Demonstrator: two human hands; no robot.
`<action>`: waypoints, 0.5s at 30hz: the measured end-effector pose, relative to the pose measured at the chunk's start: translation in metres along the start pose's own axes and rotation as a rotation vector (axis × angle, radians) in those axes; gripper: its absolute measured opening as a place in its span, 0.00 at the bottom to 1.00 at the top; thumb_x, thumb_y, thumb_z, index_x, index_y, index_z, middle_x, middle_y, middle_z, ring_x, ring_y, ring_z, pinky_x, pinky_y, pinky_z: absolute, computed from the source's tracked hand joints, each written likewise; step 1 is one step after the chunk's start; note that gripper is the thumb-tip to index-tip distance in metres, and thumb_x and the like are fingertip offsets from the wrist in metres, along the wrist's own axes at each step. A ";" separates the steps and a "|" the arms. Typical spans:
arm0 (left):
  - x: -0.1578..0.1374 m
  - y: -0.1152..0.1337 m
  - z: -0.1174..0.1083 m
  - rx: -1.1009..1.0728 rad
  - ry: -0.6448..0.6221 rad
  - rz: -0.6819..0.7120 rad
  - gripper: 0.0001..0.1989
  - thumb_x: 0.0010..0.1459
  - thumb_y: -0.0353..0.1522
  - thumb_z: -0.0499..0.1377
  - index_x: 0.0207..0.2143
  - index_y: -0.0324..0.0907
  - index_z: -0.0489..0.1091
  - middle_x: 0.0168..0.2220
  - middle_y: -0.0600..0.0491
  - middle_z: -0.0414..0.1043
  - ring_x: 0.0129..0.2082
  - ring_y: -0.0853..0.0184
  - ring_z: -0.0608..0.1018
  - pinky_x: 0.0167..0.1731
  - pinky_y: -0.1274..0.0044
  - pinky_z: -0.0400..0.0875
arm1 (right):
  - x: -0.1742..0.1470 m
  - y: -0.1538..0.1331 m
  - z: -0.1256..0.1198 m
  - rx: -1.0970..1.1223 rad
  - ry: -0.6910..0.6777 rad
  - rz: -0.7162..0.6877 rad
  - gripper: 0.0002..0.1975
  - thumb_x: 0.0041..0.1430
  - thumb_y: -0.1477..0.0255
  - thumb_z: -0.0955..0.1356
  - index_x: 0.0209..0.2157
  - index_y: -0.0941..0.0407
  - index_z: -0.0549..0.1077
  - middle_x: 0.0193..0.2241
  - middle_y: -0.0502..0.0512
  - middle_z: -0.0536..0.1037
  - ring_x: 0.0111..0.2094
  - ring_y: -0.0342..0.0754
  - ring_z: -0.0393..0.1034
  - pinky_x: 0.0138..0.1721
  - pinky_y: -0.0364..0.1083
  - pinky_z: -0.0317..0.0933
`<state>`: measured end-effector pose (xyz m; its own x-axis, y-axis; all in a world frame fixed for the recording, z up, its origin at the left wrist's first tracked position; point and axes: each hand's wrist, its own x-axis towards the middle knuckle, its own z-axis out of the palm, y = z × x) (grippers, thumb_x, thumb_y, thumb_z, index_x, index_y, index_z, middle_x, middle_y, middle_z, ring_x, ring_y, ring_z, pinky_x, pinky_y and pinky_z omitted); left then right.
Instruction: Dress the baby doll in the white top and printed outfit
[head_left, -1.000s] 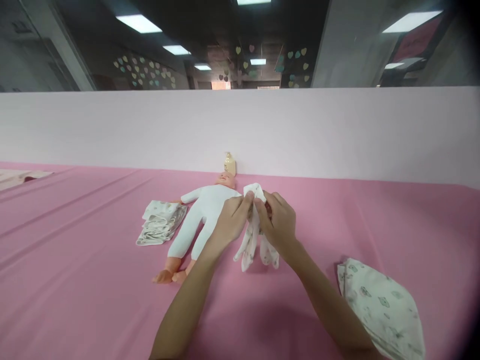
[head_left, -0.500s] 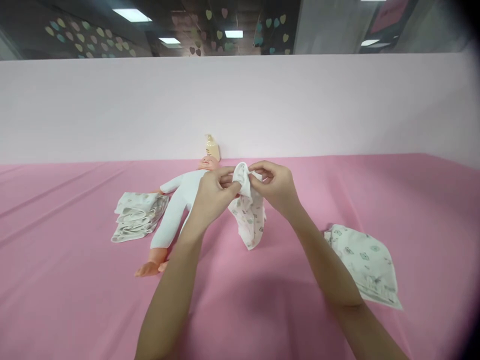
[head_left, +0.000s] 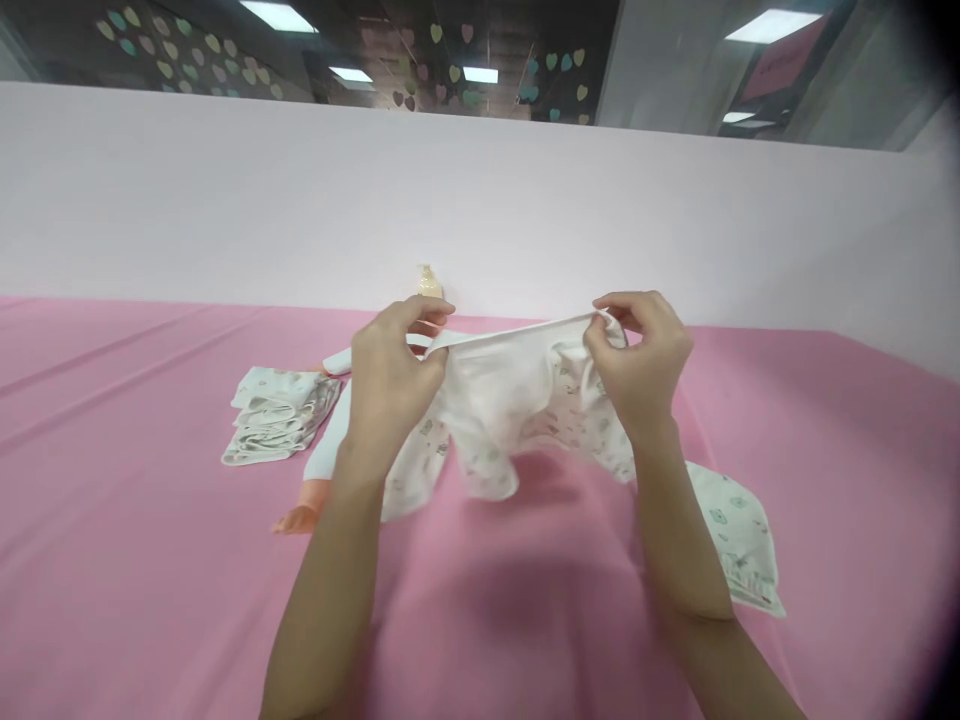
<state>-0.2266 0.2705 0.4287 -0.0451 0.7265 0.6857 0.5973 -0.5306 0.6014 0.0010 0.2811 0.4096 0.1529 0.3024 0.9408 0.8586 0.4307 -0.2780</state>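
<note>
Between my two hands a white printed baby garment [head_left: 499,385] is stretched by its top edge above the pink cloth, its lower parts hanging loose and slightly blurred. My left hand [head_left: 397,365] pinches the garment's left end between thumb and fingers. At the other end, my right hand [head_left: 645,350] grips the edge the same way. A baby doll [head_left: 328,455] in white lies behind my left hand; its head and most of its body are hidden by the hand and garment.
Left of the doll lies a folded stack of printed cloth [head_left: 281,415]. Another printed white piece [head_left: 735,535] lies beside my right forearm. A pump bottle [head_left: 430,282] stands at the back near the white wall [head_left: 480,210]. Pink cloth [head_left: 135,560] covers the surface.
My hands have moved apart, the right one going further right. The garment, bunched and hanging narrow before, is now spread wide between them. The view has tilted slightly.
</note>
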 end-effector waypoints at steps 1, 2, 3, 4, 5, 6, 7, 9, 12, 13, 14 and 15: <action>0.001 0.000 -0.004 -0.011 0.010 -0.022 0.14 0.47 0.24 0.57 0.37 0.44 0.74 0.38 0.55 0.75 0.37 0.67 0.76 0.36 0.76 0.72 | 0.001 0.000 -0.003 -0.021 0.004 -0.015 0.13 0.51 0.81 0.62 0.34 0.55 0.74 0.32 0.53 0.73 0.34 0.47 0.69 0.35 0.46 0.63; 0.002 -0.001 -0.008 -0.025 0.024 -0.048 0.11 0.47 0.26 0.59 0.35 0.44 0.75 0.36 0.54 0.76 0.36 0.67 0.76 0.36 0.76 0.72 | 0.002 -0.001 -0.007 -0.047 0.005 -0.025 0.14 0.50 0.82 0.62 0.34 0.55 0.74 0.32 0.53 0.73 0.35 0.48 0.69 0.35 0.46 0.63; 0.003 -0.001 -0.013 -0.040 0.033 -0.074 0.09 0.47 0.28 0.61 0.34 0.43 0.76 0.34 0.54 0.76 0.35 0.67 0.76 0.36 0.76 0.72 | 0.003 0.000 -0.010 -0.071 0.003 -0.032 0.15 0.48 0.83 0.62 0.34 0.55 0.75 0.32 0.53 0.73 0.35 0.48 0.69 0.34 0.46 0.62; 0.004 -0.002 -0.018 -0.058 0.036 -0.097 0.07 0.47 0.30 0.62 0.32 0.43 0.76 0.33 0.54 0.76 0.34 0.68 0.76 0.37 0.75 0.72 | 0.004 0.000 -0.014 -0.086 -0.005 -0.033 0.16 0.47 0.84 0.62 0.34 0.55 0.75 0.32 0.53 0.74 0.35 0.49 0.68 0.33 0.47 0.62; 0.004 -0.002 -0.023 -0.077 0.022 -0.119 0.07 0.47 0.32 0.63 0.31 0.42 0.77 0.32 0.54 0.77 0.33 0.68 0.75 0.38 0.75 0.71 | 0.005 0.001 -0.018 -0.090 -0.020 -0.029 0.17 0.46 0.85 0.62 0.33 0.55 0.76 0.32 0.53 0.74 0.34 0.49 0.68 0.33 0.47 0.62; 0.004 -0.002 -0.029 -0.096 0.008 -0.136 0.07 0.47 0.32 0.64 0.31 0.42 0.77 0.31 0.54 0.77 0.32 0.69 0.75 0.38 0.74 0.71 | 0.007 0.003 -0.021 -0.081 -0.041 -0.021 0.17 0.46 0.85 0.62 0.33 0.55 0.76 0.32 0.53 0.75 0.34 0.49 0.68 0.34 0.47 0.62; 0.004 -0.002 -0.034 -0.114 -0.012 -0.150 0.07 0.46 0.32 0.64 0.31 0.41 0.77 0.31 0.53 0.77 0.31 0.69 0.74 0.37 0.74 0.71 | 0.007 0.004 -0.025 -0.062 -0.068 -0.005 0.18 0.46 0.85 0.62 0.34 0.55 0.76 0.32 0.52 0.75 0.35 0.48 0.69 0.35 0.47 0.62; 0.001 0.000 -0.043 -0.148 -0.044 -0.188 0.07 0.44 0.30 0.64 0.30 0.39 0.77 0.29 0.53 0.76 0.29 0.71 0.73 0.33 0.76 0.70 | 0.009 0.007 -0.034 -0.018 -0.134 0.048 0.19 0.46 0.85 0.63 0.36 0.54 0.76 0.33 0.50 0.77 0.35 0.47 0.69 0.37 0.47 0.64; -0.003 0.003 -0.053 -0.172 -0.029 -0.270 0.04 0.46 0.30 0.62 0.23 0.37 0.75 0.18 0.58 0.66 0.20 0.77 0.64 0.20 0.82 0.60 | 0.010 0.012 -0.046 0.036 -0.251 0.137 0.19 0.48 0.84 0.64 0.40 0.52 0.75 0.33 0.48 0.77 0.33 0.45 0.69 0.38 0.47 0.65; -0.004 0.004 -0.055 -0.183 -0.022 -0.300 0.07 0.46 0.31 0.61 0.20 0.37 0.73 0.14 0.59 0.59 0.17 0.78 0.61 0.18 0.83 0.55 | 0.011 0.013 -0.049 0.059 -0.289 0.157 0.19 0.49 0.83 0.64 0.40 0.51 0.75 0.33 0.48 0.77 0.33 0.44 0.70 0.39 0.47 0.66; -0.004 0.004 -0.056 -0.201 -0.009 -0.318 0.10 0.47 0.32 0.61 0.17 0.37 0.69 0.13 0.60 0.53 0.16 0.80 0.57 0.16 0.84 0.50 | 0.011 0.015 -0.051 0.091 -0.326 0.171 0.18 0.50 0.82 0.64 0.41 0.51 0.75 0.34 0.48 0.77 0.33 0.44 0.71 0.38 0.47 0.66; -0.004 0.003 -0.056 -0.229 0.003 -0.324 0.14 0.47 0.34 0.61 0.14 0.38 0.65 0.13 0.60 0.49 0.15 0.80 0.55 0.15 0.85 0.48 | 0.012 0.018 -0.052 0.130 -0.370 0.181 0.17 0.52 0.82 0.64 0.41 0.51 0.75 0.34 0.49 0.77 0.34 0.44 0.71 0.38 0.46 0.66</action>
<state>-0.2695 0.2408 0.4508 -0.2044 0.8713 0.4461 0.3578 -0.3577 0.8626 0.0432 0.2484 0.4261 0.0897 0.6571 0.7484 0.7613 0.4393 -0.4770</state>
